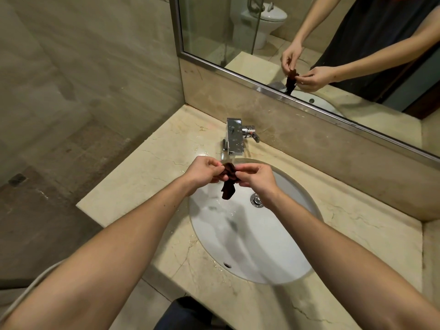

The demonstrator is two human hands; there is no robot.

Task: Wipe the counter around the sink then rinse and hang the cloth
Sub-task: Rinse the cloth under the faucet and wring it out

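A small dark brown cloth (228,186) hangs bunched over the white oval sink (269,256), just below the chrome tap (235,136). Water runs from the spout onto the cloth's top. My left hand (204,171) pinches the cloth's upper left edge. My right hand (258,178) pinches its upper right edge. The cloth's lower end dangles free above the basin. The beige marble counter (147,177) around the sink shows wet streaks.
A wide mirror (333,44) runs along the back wall above a marble splashback. The sink drain (257,200) lies right of the cloth. The counter's left edge drops to a tiled floor (47,163). A hose (28,289) shows at lower left.
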